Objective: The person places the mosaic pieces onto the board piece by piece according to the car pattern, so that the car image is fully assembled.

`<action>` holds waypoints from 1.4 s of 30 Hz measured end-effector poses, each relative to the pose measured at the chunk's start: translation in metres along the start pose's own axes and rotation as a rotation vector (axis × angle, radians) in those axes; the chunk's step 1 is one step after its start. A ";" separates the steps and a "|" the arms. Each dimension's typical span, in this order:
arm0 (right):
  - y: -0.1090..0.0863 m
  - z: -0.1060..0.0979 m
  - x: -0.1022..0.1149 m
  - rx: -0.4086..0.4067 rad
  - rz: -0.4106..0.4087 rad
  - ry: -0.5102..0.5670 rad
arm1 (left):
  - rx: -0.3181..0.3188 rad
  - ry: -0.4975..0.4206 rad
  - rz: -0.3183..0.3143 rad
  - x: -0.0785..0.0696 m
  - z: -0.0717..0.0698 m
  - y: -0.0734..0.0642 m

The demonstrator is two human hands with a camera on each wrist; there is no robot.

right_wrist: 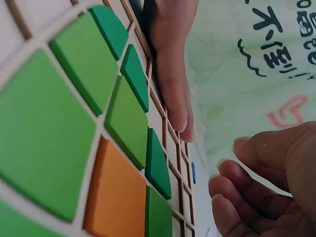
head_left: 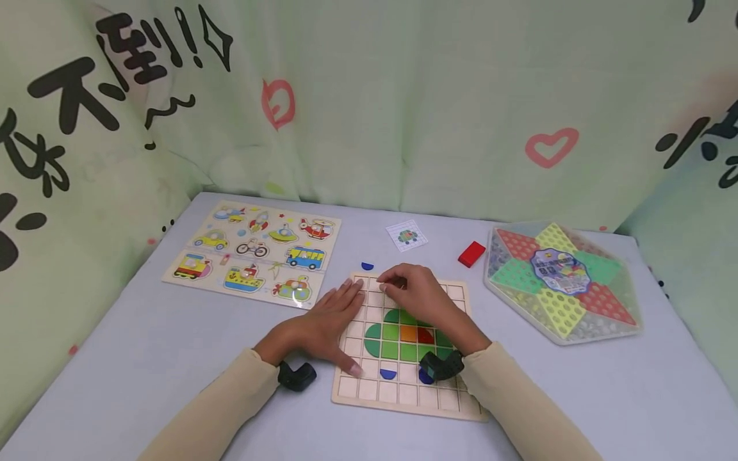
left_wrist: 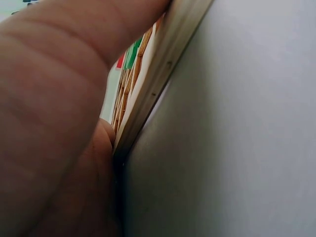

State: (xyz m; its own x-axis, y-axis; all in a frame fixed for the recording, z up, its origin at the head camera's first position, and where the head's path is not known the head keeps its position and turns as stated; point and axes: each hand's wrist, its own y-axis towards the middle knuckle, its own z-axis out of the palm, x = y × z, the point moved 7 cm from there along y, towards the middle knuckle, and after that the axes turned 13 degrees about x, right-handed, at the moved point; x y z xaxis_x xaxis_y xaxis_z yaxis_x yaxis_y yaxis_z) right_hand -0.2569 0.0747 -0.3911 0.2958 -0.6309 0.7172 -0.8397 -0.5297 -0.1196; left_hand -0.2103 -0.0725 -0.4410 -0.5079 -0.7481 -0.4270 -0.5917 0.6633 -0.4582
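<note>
A wooden grid board [head_left: 348, 386] lies on the table with light and dark green tiles [head_left: 390, 350] set in its middle. Among them are an orange square tile [head_left: 408, 333] and a red tile [head_left: 425, 335]. Two blue tiles [head_left: 388, 374] sit lower down, one partly behind the right wrist camera. My left hand [head_left: 325, 326] rests spread on the board's left edge, thumb near the lower left cells. Above the upper cells is my right hand [head_left: 421, 294], fingers loosely bent; the right wrist view shows a gap between thumb [right_wrist: 266, 148] and fingers, holding nothing.
Just beyond the board's far edge lies a blue half-round tile [head_left: 367, 266]. Behind it is a pattern card [head_left: 407, 236]. A red block [head_left: 471, 254] and a hexagonal Chinese checkers box [head_left: 513, 304] are at right. A vehicle peg puzzle [head_left: 268, 240] lies at left.
</note>
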 end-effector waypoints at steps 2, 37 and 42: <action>0.006 -0.001 -0.001 -0.014 0.010 0.010 | -0.002 0.002 -0.003 0.000 0.000 0.000; 0.073 0.009 -0.019 -0.005 0.071 0.004 | -0.021 0.004 0.031 -0.001 -0.001 -0.002; 0.074 0.007 -0.022 -0.026 0.066 -0.012 | -0.017 0.004 0.027 0.000 0.000 -0.001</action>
State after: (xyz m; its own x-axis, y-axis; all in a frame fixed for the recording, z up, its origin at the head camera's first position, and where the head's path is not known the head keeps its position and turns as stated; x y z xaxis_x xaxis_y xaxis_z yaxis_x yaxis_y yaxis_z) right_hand -0.3219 0.0454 -0.4206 0.2453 -0.6708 0.6999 -0.8691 -0.4721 -0.1479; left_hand -0.2094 -0.0730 -0.4402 -0.5263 -0.7298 -0.4364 -0.5879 0.6831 -0.4333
